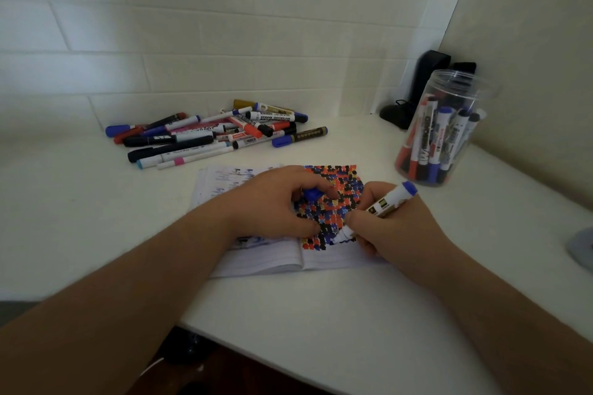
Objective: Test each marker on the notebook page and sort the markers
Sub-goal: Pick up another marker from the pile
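An open notebook lies on the white table, its right page covered with rows of red, blue and black dots. My right hand grips a white marker with a blue end, its tip touching the dotted page low down. My left hand rests on the notebook and holds the marker's blue cap in its curled fingers. A loose pile of several markers lies behind the notebook. A clear plastic jar at the right holds several markers upright.
A tiled wall runs along the back of the white table, and a second wall closes the right side. A black object stands in the corner behind the jar. The table's front edge runs diagonally near my forearms. A grey thing shows at the right edge.
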The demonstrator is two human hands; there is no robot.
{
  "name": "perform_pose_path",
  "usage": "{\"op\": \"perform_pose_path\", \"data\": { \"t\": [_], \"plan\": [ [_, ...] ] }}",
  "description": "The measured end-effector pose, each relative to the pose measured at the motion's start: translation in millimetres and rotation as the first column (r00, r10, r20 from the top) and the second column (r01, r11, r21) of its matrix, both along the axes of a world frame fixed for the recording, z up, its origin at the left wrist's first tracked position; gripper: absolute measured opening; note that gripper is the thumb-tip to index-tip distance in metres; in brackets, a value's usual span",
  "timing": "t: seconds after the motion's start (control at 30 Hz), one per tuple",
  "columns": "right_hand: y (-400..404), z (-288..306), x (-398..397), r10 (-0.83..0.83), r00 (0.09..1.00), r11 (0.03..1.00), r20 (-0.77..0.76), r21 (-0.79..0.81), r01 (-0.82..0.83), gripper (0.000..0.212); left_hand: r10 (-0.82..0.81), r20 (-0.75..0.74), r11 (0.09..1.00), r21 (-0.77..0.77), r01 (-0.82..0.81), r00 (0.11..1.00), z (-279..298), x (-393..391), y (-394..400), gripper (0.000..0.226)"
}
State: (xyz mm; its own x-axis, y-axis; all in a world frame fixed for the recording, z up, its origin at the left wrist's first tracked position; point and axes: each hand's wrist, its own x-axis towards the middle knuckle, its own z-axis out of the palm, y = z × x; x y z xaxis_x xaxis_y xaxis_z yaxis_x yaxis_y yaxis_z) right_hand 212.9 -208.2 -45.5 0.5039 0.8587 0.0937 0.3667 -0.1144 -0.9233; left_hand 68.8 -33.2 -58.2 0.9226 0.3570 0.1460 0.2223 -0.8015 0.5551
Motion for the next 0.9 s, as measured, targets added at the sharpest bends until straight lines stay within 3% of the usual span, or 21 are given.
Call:
{"op": "perform_pose_path", "data": {
  "t": [0.4, 0.63, 0.9],
  "plan": [
    [0.2, -0.2, -4.4, 0.0, 0.992, 0.999, 0.129, -0.043, 0.005, 0.021, -0.006, 0.029, 1.0, 0.02, 0.005, 1.0, -3.0, 1.8, 1.1, 0.057],
    [0.3, 1.0, -3.6, -0.014, 0.998, 0.999, 0.065, -0.036, 0.017, 0.021, -0.011, 0.035, 1.0, 0.003, 0.011, 0.999, -2.5, 1.1, 1.5, 0.056],
    [1.1, -2.5, -2.4, -0.006, 0.989, 0.999, 0.148, -0.05, 0.014, 0.02, -0.007, 0.031, 1.0, 0.011, 0.007, 0.999, -2.5, 0.8, 1.1, 0.055]
  ]
}}
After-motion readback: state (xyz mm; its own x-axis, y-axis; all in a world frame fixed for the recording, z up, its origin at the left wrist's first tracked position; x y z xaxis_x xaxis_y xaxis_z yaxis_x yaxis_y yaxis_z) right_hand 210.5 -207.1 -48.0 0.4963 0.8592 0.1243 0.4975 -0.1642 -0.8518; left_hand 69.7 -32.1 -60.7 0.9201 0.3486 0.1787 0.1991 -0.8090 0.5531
